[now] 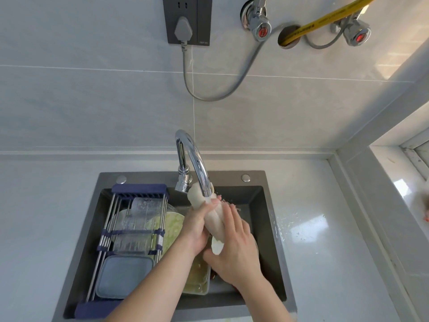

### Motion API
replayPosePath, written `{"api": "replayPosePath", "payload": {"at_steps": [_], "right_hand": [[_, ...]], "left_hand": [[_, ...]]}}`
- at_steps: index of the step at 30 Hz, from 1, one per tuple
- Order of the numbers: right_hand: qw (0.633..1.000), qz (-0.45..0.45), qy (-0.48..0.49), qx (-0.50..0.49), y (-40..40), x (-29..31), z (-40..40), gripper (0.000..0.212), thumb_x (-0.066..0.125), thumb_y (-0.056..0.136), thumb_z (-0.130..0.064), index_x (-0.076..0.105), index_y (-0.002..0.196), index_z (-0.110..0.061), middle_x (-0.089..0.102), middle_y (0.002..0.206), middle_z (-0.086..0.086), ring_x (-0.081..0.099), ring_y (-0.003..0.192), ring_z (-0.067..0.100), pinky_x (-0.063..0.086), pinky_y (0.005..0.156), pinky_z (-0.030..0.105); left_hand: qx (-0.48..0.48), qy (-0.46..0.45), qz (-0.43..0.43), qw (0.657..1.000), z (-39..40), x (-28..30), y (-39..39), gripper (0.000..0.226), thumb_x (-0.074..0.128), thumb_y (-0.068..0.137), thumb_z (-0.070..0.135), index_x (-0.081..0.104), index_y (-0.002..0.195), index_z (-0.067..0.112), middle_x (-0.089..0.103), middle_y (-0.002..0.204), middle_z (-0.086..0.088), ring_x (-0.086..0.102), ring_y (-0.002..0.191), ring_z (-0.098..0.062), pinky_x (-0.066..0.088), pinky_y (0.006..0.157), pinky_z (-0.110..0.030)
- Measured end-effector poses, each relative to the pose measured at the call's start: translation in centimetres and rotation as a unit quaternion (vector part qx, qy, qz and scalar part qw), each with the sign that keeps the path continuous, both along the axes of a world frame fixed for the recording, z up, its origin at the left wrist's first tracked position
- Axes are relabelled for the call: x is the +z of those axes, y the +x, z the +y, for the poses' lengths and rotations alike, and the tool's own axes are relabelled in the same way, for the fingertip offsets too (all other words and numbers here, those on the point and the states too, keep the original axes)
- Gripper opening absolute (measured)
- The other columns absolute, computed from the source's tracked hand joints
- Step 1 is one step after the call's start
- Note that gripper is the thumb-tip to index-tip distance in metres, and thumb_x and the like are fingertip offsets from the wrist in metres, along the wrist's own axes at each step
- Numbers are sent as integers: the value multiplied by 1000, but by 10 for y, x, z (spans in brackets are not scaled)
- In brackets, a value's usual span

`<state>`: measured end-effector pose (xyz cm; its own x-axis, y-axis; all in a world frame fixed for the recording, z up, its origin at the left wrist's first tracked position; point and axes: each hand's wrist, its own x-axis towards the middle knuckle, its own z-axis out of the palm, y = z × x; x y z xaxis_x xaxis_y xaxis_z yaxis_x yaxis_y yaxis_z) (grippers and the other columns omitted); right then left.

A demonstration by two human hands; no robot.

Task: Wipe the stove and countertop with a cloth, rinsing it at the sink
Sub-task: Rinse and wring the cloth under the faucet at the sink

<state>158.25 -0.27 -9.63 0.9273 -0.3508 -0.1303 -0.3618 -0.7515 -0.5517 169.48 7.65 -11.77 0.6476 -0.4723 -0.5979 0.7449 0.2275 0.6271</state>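
Note:
A white cloth (214, 220), twisted into a long roll, is held over the dark sink (267, 228) just below the chrome faucet (197, 163) spout. My left hand (197, 225) grips the upper part of the roll from the left. My right hand (234, 249) wraps around its lower part, with one cloth end poking out near the thumb. The pale countertop (325, 252) surrounds the sink. The stove is out of view.
A blue-ended metal drying rack (130, 233) spans the sink's left half, holding clear glasses and a grey lidded box (123, 275). Dirty dishes and a container (197, 275) lie under my hands. Water droplets dot the counter right of the sink. A wall socket (185, 19) and valves sit above.

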Motion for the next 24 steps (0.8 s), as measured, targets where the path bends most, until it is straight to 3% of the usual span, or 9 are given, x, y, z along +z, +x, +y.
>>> {"api": "replayPosePath", "payload": {"at_steps": [3, 6, 9, 11, 13, 15, 17, 20, 24], "right_hand": [[999, -3, -29, -38, 3, -16, 13, 107, 70, 75, -52, 11, 161, -31, 41, 149, -10, 50, 123, 17, 53, 90, 29], [998, -13, -34, -43, 14, -24, 16, 100, 71, 79, -43, 9, 157, -39, 54, 124, -11, 59, 101, 14, 54, 67, 27], [997, -2, 13, -79, 21, -27, 13, 90, 72, 79, -49, 19, 151, -42, 62, 113, -13, 66, 92, 13, 59, 68, 33], [992, 0, 117, -57, 18, -25, 12, 89, 74, 76, -48, 23, 149, -39, 66, 110, -15, 68, 92, 10, 59, 72, 32], [944, -10, 325, -51, 12, -22, 8, 75, 72, 81, -35, 36, 147, -39, 69, 115, -16, 68, 101, 7, 59, 81, 30], [884, -7, 451, -123, 4, -22, 2, 46, 62, 89, -31, 57, 135, -33, 70, 118, -12, 66, 110, 9, 56, 91, 30], [861, 50, 457, -218, 9, -24, 4, 23, 52, 100, -30, 70, 114, -27, 72, 114, -4, 66, 105, 14, 52, 88, 29], [836, 150, 467, -247, 38, -27, 11, 23, 52, 102, -21, 74, 103, -14, 78, 101, 5, 66, 83, 17, 51, 77, 32], [796, 117, 522, -283, 104, -33, 16, 26, 51, 102, -19, 74, 99, -8, 79, 94, 6, 66, 76, 21, 54, 69, 33]], "left_hand": [[8, -16, 37, 999, 5, -5, -3, 75, 90, 67, 31, 65, 132, 4, 69, 125, -21, 69, 114, -38, 58, 93, -49], [6, -18, 62, 998, 11, -9, -1, 85, 94, 62, 43, 65, 134, 7, 69, 129, -17, 69, 115, -35, 59, 88, -47], [10, 19, 57, 998, 11, -8, 4, 83, 93, 60, 36, 65, 132, 8, 71, 125, -18, 71, 111, -36, 59, 86, -48], [16, 61, 27, 998, 13, -9, 5, 81, 91, 61, 31, 62, 134, 12, 73, 119, -20, 72, 107, -39, 59, 88, -54], [9, 84, -2, 996, 21, -7, 7, 80, 93, 59, 28, 62, 131, 16, 74, 115, -20, 73, 104, -40, 58, 90, -60], [4, 111, -24, 994, 34, -6, 10, 71, 94, 61, 27, 65, 125, 15, 76, 108, -19, 74, 99, -39, 58, 90, -60], [23, 142, -31, 989, 59, -9, 15, 67, 94, 64, 25, 66, 123, 11, 77, 102, -19, 74, 95, -39, 59, 89, -59], [68, 171, -10, 983, 90, -15, 19, 72, 93, 57, 29, 67, 122, 12, 77, 102, -18, 74, 96, -39, 59, 88, -59], [118, 157, 9, 980, 105, -8, 24, 58, 92, 66, 25, 69, 118, 13, 75, 107, -21, 72, 97, -39, 60, 84, -55]]}}
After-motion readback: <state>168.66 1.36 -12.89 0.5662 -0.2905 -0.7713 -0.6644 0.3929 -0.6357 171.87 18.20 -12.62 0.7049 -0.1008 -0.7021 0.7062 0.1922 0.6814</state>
